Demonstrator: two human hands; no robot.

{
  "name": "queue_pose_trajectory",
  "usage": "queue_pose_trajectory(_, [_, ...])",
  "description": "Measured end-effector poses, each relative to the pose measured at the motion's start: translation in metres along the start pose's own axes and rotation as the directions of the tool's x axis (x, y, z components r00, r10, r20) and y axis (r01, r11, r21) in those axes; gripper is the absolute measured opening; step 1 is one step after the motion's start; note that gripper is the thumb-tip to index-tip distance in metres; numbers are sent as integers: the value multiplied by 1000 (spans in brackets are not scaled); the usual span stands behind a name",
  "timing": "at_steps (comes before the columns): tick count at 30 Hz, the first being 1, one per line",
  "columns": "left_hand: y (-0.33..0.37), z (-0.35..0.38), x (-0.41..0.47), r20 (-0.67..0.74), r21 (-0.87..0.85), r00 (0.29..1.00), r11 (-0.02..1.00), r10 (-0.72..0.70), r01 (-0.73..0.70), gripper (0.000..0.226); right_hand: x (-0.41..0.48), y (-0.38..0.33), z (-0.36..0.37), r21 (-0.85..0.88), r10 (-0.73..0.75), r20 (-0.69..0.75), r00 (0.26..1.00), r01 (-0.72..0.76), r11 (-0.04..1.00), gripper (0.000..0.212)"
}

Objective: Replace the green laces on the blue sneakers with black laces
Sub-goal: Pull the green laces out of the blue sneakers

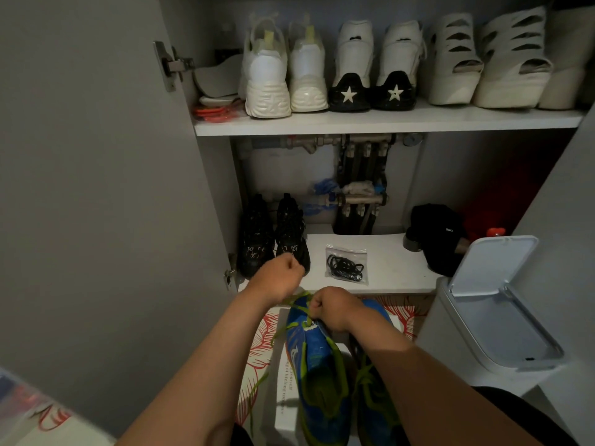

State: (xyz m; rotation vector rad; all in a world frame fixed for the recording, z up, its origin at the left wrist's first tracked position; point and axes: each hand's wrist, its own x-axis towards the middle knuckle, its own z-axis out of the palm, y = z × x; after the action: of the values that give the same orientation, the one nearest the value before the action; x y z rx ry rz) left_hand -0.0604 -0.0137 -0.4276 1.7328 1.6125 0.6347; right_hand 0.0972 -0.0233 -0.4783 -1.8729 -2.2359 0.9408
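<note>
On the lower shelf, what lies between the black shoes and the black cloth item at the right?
The head view shows a clear bag of black laces there; otherwise bare shelf.

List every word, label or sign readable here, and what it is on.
"yourself", "of lifelong", cut off at the edges: white box under the blue sneakers.
White star, no words: each black heel on the top shelf.
White label on the black cloth: too small to read.
Red letters, bottom left: blurred.
</note>
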Motion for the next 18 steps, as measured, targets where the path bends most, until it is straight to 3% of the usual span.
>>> queue_pose_trajectory(2, [-5, 2, -3, 111, 206, 994, 979, -18, -5, 22, -1, -2, -4, 65, -20, -51, 998, 23, 998, 11])
queue_pose_trajectory(5, [-8, 1, 0, 184, 380, 981, 925, -62, -13, 23, -1, -5, -8, 270, -32, -113, 993, 61, 961, 21])
queue_pose_trajectory(11, [-5, -4, 2, 134, 262, 989, 965, -58, 21, 18, -1, -11, -12, 367, -37, -221, 975, 119, 923, 18])
queue_pose_trajectory(14, [-1, -3, 0, 112, 203, 991, 978, -70, 46, 18, -2, -10, -9, 345, -35, -144, 989, 84, 935, 12])
queue_pose_trajectory(16, [0, -1, -1, 124, 179, 988, 982, -87, 64, 15, -4, -8, -4, 245, -29, -39, 999, 37, 969, 4])
queue_pose_trajectory(18, [0, -2, -2, 135, 176, 985, 981, -109, 85, 20, -8, -6, 2, 94, -5, 50, 999, 0, 996, 12])
